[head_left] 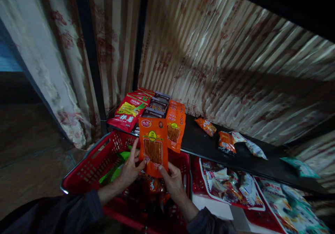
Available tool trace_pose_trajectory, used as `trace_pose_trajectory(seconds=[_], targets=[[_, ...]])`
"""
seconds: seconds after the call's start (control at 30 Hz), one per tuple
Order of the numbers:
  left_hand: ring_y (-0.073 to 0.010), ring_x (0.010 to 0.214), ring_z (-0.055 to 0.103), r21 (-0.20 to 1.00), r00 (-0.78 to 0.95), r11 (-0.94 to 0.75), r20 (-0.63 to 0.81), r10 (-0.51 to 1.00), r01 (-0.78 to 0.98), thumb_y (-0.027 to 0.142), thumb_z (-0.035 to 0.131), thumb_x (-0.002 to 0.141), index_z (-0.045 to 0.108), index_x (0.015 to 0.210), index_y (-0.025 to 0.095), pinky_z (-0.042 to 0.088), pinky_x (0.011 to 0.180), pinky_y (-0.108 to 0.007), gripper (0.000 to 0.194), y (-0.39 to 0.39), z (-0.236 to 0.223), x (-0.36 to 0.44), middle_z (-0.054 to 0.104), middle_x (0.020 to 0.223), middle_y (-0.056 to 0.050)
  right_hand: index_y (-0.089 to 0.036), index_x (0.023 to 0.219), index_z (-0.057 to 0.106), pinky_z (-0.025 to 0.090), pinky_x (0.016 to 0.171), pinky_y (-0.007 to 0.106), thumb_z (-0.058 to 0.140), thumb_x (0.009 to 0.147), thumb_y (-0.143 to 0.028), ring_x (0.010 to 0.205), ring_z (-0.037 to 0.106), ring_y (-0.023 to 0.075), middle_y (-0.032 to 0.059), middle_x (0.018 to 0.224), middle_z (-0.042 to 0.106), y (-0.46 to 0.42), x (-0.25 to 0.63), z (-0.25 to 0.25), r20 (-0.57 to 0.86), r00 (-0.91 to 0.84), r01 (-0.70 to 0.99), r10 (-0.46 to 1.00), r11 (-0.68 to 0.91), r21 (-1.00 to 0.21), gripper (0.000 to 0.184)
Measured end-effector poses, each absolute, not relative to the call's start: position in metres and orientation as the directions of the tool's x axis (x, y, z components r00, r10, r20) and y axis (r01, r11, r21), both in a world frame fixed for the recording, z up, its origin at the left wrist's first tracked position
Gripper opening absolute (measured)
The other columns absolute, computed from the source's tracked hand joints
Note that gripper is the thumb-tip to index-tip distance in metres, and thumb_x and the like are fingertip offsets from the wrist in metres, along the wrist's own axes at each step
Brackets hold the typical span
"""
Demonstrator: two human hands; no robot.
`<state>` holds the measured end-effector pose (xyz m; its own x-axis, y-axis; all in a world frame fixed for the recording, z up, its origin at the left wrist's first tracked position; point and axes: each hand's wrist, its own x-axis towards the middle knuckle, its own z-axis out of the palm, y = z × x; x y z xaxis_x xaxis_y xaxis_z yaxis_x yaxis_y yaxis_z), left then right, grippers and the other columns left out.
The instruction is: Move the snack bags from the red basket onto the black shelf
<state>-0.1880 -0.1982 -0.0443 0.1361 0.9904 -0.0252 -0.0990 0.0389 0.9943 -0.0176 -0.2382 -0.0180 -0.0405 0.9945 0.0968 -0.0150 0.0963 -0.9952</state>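
Observation:
An orange snack packet (pixel 154 146) with a window of brown sticks is held upright above the red basket (pixel 89 167). My left hand (pixel 131 169) grips its lower left edge, thumb in front. The lower right corner is pinched by my right hand (pixel 172 181), its thumb also on the front. Just behind it, several matching orange packets (pixel 176 125) lie overlapped on the black shelf (pixel 195 139). Left of those are dark packets (pixel 157 104) with checked borders and red packets (pixel 131 110) with a yellow picture. Green packets (pixel 115 169) and dim orange ones lie inside the basket.
Orange bags (pixel 226 142) and a teal packet (pixel 299 167) lie further right on the shelf. Below it stand a white-rimmed container of wrapped snacks (pixel 232 187) and another with green-white packets (pixel 293 206). A patterned curtain (pixel 204 52) hangs behind; a dark post (pixel 90 49) rises at left.

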Motion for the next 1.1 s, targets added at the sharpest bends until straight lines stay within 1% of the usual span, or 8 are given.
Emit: trace_pose_trajectory(seconds=[0.17, 0.3, 0.53, 0.63, 0.77, 0.9, 1.0, 1.1], targets=[[-0.0217, 0.101, 0.069, 0.999, 0.103, -0.004, 0.009, 0.995, -0.053, 0.032, 0.057, 0.082, 0.008, 0.155, 0.03, 0.057, 0.086, -0.04, 0.088, -0.2015, -0.0483, -0.189, 0.062, 0.126, -0.01, -0.023, 0.101, 0.077, 0.056, 0.088, 0.04, 0.067, 0.083, -0.049, 0.089, 0.07, 0.0248, 0.0026, 0.095, 0.076, -0.2391, -0.0192, -0.018, 0.083, -0.07, -0.043, 0.994, 0.08, -0.996, 0.033], [-0.0234, 0.112, 0.065, 0.999, 0.092, -0.036, 0.034, 0.995, 0.023, 0.032, 0.056, 0.082, 0.02, 0.153, 0.026, 0.055, 0.092, -0.04, 0.08, -0.2014, -0.0507, -0.1914, 0.066, 0.121, -0.009, -0.025, 0.104, 0.076, 0.056, 0.089, 0.039, 0.065, 0.084, -0.05, 0.089, 0.07, 0.0232, 0.0015, 0.098, 0.076, -0.2384, -0.019, -0.0187, 0.086, -0.081, -0.058, 0.993, 0.081, -0.995, 0.034], [-0.024, 0.121, 0.06, 0.996, 0.082, -0.079, 0.076, 0.994, 0.04, 0.035, 0.057, 0.083, 0.046, 0.141, 0.02, 0.049, 0.102, -0.041, 0.061, -0.1961, -0.0494, -0.1894, 0.062, 0.133, -0.01, -0.024, 0.109, 0.074, 0.053, 0.094, 0.038, 0.061, 0.088, -0.046, 0.103, 0.068, 0.0249, 0.0024, 0.105, 0.076, -0.2363, -0.0124, -0.0197, 0.132, -0.046, 0.024, 0.99, 0.133, -0.991, 0.033], [-0.0248, 0.12, 0.06, 0.995, 0.067, -0.099, 0.097, 0.993, 0.029, 0.035, 0.058, 0.082, 0.051, 0.137, 0.018, 0.048, 0.103, -0.042, 0.057, -0.1947, -0.0513, -0.1876, 0.059, 0.137, -0.011, -0.023, 0.109, 0.074, 0.053, 0.093, 0.037, 0.06, 0.089, -0.046, 0.102, 0.069, 0.0247, 0.0029, 0.105, 0.076, -0.237, -0.0126, -0.0205, 0.132, -0.05, 0.036, 0.99, 0.134, -0.99, 0.034], [-0.0252, 0.12, 0.06, 0.991, 0.067, -0.118, 0.114, 0.991, 0.067, 0.037, 0.057, 0.084, 0.052, 0.136, 0.02, 0.048, 0.103, -0.043, 0.055, -0.1964, -0.0531, -0.1889, 0.059, 0.138, -0.01, -0.023, 0.107, 0.074, 0.054, 0.091, 0.036, 0.059, 0.089, -0.047, 0.1, 0.069, 0.0245, 0.0026, 0.102, 0.076, -0.2385, -0.014, -0.0199, 0.138, -0.052, 0.053, 0.989, 0.141, -0.989, 0.034], [-0.0251, 0.126, 0.055, 0.969, 0.072, -0.175, 0.164, 0.984, 0.174, 0.038, 0.056, 0.085, 0.055, 0.132, 0.021, 0.042, 0.108, -0.043, 0.051, -0.1969, -0.052, -0.1933, 0.058, 0.138, -0.01, -0.023, 0.103, 0.075, 0.055, 0.084, 0.034, 0.056, 0.091, -0.045, 0.092, 0.069, 0.023, 0.0024, 0.096, 0.076, -0.2396, -0.0138, -0.0195, 0.185, -0.086, 0.142, 0.979, 0.196, -0.97, 0.032], [-0.0247, 0.129, 0.051, 0.943, 0.106, -0.221, 0.2, 0.974, 0.248, 0.039, 0.057, 0.084, 0.057, 0.129, 0.022, 0.037, 0.112, -0.043, 0.048, -0.1965, -0.0503, -0.1952, 0.058, 0.135, -0.01, -0.021, 0.091, 0.076, 0.053, 0.071, 0.029, 0.056, 0.091, -0.045, 0.075, 0.066, 0.0193, 0.0025, 0.082, 0.074, -0.2398, -0.0125, -0.0195, 0.24, -0.083, 0.253, 0.967, 0.253, -0.934, 0.032], [-0.024, 0.128, 0.052, 0.943, 0.114, -0.223, 0.201, 0.973, 0.246, 0.039, 0.057, 0.086, 0.056, 0.129, 0.023, 0.04, 0.11, -0.042, 0.047, -0.1973, -0.0497, -0.195, 0.057, 0.136, -0.009, -0.019, 0.08, 0.075, 0.049, 0.06, 0.026, 0.058, 0.089, -0.046, 0.061, 0.057, 0.0157, 0.0016, 0.068, 0.069, -0.2396, -0.0117, -0.0183, 0.279, -0.069, 0.323, 0.958, 0.286, -0.902, 0.033]])
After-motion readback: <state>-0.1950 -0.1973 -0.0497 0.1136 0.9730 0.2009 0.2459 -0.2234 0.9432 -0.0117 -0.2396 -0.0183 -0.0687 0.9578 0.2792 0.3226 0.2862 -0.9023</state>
